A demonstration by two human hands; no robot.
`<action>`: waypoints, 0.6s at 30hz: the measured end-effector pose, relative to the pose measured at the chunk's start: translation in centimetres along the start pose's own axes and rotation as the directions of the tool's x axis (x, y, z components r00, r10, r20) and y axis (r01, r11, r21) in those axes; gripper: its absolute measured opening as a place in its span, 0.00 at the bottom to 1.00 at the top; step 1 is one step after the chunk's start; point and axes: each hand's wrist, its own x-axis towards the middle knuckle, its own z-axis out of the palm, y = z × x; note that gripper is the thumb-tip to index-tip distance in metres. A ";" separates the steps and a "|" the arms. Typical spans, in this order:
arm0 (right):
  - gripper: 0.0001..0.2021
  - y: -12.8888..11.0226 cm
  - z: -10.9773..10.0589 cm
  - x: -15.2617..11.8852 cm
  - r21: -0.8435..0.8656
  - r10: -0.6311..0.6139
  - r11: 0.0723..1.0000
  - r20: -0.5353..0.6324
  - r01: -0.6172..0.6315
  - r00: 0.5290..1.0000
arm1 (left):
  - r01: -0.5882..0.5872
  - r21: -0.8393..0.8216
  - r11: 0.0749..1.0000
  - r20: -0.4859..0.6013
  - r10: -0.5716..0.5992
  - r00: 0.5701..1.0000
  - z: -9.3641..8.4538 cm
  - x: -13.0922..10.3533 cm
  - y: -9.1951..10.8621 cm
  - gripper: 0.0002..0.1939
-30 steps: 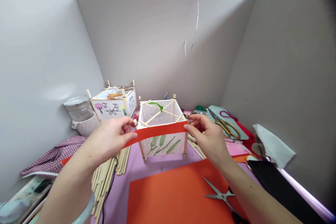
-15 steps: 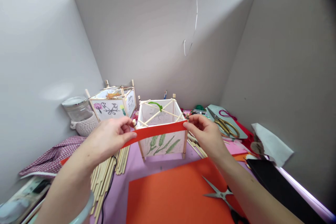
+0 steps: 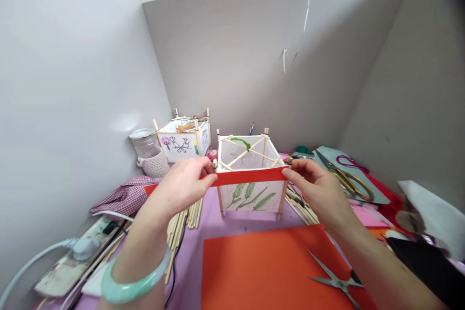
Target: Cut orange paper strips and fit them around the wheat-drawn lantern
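Observation:
A red paper strip [image 3: 250, 175] lies across the upper front edge of a square lantern frame [image 3: 253, 197] made of thin wooden sticks and white panels. Green leaf sprigs are drawn on its front panel, and a green tie [image 3: 241, 143] sits where the top sticks cross. My left hand [image 3: 189, 181] pinches the strip at the lantern's left front corner post. At the right front corner, my right hand [image 3: 315, 183] pinches the other end between thumb and fingers. An orange-red paper sheet [image 3: 250, 266] lies in front, with open scissors [image 3: 336, 281] on it.
A second lantern [image 3: 181, 143] and a glass jar [image 3: 144, 143] stand back left. Wooden sticks [image 3: 176, 237], a checked cloth [image 3: 123, 198] and a power strip [image 3: 69, 269] lie left. Gold-handled scissors [image 3: 350, 184] rest right. Grey panels [image 3: 232, 68] enclose the workspace.
The view has swung left, so everything appears further right. The strip now looks more level along the lantern's front edge; both hands still hold its ends.

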 end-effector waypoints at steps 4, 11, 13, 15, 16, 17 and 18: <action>0.14 0.0 -0.1 0.0 -0.009 -0.002 1.000 0.002 0.002 1.000 | -0.009 0.003 1.000 -0.008 0.009 1.000 0.1 -0.1 0.0 0.10; 0.13 -0.3 0.0 -0.1 -0.033 0.017 0.999 -0.014 -0.017 1.000 | 0.006 0.006 1.000 -0.022 -0.006 1.000 0.0 -0.4 0.3 0.11; 0.14 -0.5 0.0 -0.2 -0.035 0.013 0.999 -0.013 -0.014 1.000 | 0.014 0.013 1.000 -0.037 -0.013 0.999 0.1 -0.4 0.4 0.11; 0.14 -0.6 0.0 -0.2 -0.031 0.008 0.999 -0.010 -0.008 1.000 | 0.023 0.024 0.999 -0.045 -0.022 0.999 0.2 -0.4 0.5 0.10; 0.14 -0.6 0.0 -0.2 -0.029 0.005 1.000 -0.008 -0.005 1.000 | 0.029 0.030 0.999 -0.045 -0.028 0.999 0.2 -0.4 0.5 0.10; 0.14 -0.6 0.0 -0.2 -0.028 0.002 1.000 -0.007 -0.002 1.000 | 0.033 0.034 0.999 -0.043 -0.032 0.999 0.2 -0.4 0.5 0.10; 0.14 -0.5 0.0 -0.2 -0.027 0.000 1.000 -0.007 -0.001 1.000 | 0.035 0.036 0.999 -0.042 -0.034 0.999 0.2 -0.3 0.5 0.11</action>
